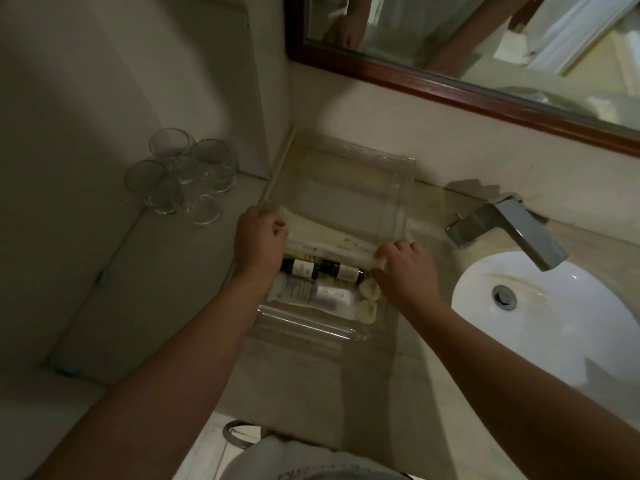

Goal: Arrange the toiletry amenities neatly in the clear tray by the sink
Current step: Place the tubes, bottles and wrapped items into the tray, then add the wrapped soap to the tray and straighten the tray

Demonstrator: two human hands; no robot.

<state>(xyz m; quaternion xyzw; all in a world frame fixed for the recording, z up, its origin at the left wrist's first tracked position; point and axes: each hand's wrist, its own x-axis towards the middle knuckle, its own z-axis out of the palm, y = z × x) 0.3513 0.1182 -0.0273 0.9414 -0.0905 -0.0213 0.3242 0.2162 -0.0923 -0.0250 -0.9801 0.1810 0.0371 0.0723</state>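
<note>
Head view, close above tray [398, 202]

The picture is dim and slightly soft. Brightest light is in the wood-framed wall mirror [571, 36] at 1 o'clock. The angular chrome tap [512, 226] throws a shadow on the wall [485, 161]. Edges bend.

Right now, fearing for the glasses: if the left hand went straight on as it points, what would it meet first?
Likely not the glasses: the left hand points into the clear tray, so its far rim comes first; depth is unclear.
</note>
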